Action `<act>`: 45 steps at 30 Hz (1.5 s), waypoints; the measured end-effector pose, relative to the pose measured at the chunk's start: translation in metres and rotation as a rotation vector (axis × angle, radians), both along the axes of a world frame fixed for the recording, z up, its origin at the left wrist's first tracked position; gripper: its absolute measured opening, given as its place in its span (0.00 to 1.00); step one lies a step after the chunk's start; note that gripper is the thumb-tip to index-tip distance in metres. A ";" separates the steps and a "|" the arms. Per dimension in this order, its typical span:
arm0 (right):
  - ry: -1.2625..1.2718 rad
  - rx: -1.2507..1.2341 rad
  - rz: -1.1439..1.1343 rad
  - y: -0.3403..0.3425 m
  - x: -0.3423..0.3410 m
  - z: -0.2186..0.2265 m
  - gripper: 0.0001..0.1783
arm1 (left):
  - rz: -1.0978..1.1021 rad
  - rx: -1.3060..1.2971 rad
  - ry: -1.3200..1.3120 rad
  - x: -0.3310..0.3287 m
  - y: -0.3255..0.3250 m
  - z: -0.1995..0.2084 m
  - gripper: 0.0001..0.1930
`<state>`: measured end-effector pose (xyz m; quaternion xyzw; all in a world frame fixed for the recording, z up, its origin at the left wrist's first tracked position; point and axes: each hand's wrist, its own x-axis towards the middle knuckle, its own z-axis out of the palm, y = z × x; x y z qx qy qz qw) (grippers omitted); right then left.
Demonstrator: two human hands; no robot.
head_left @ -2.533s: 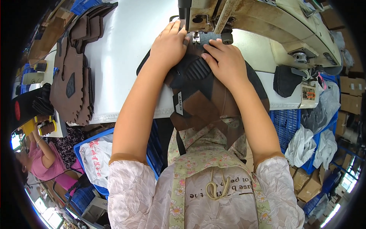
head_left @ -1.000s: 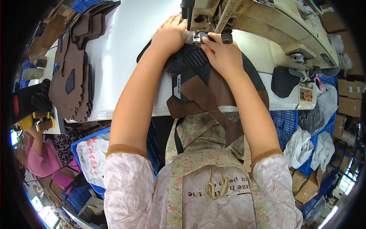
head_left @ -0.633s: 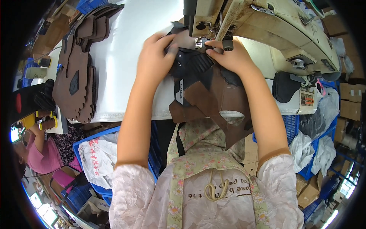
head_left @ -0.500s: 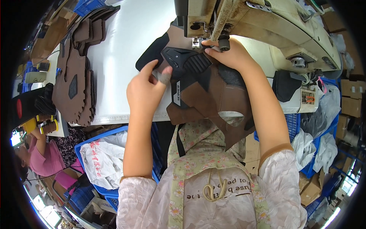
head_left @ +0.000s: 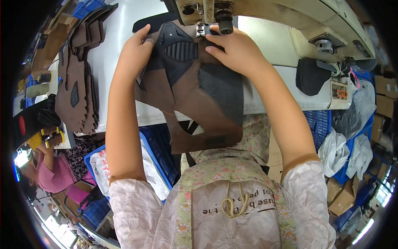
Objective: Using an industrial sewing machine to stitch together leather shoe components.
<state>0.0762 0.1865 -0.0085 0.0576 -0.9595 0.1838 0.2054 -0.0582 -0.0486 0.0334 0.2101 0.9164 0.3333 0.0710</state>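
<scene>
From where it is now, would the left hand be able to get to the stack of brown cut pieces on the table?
Probably yes. The left hand rests on the brown and black shoe piece, and the stack of brown cut pieces lies just to its left on the white table, with only bare tabletop between.

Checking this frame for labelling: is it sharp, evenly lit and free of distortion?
Head view: fisheye bends the white table edge and blacks out the corners; the brown and black shoe upper piece and both hands are sharp; lighting even, soft shadows; bright glare at the lower rim.
</scene>
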 end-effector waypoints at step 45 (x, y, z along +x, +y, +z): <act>0.104 -0.140 -0.094 0.001 0.010 -0.021 0.12 | -0.390 -0.639 0.584 0.138 0.083 -0.020 0.31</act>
